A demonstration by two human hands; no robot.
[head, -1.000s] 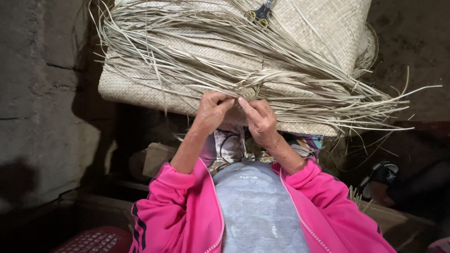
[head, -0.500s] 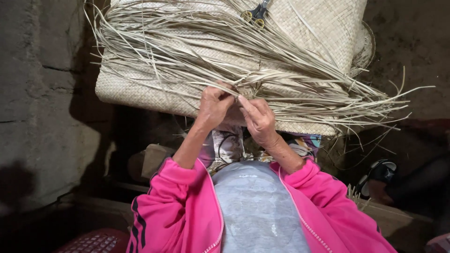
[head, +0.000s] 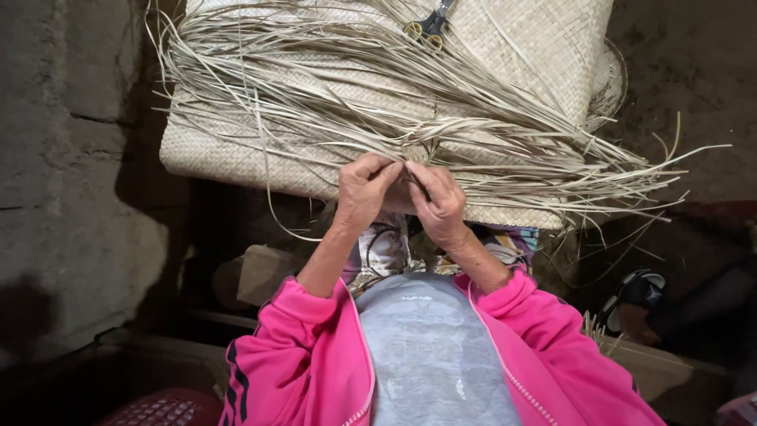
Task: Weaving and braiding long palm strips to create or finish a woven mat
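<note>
Loose dry straw strips fan out over a pale woven mat, which lies across the person's lap at the top of the view, its near edge just above the knees. Both hands meet at that near edge, mid-width. Left hand – fingers curled, pinching strips between thumb and forefingers. Right hand – fingers bent in, gripping the same bunch, fingertips touching the left's. Scissors with yellow handles rest on the mat's far side, well apart from the hands. Pink jacket sleeves below. A sandal on the floor at right.
</note>
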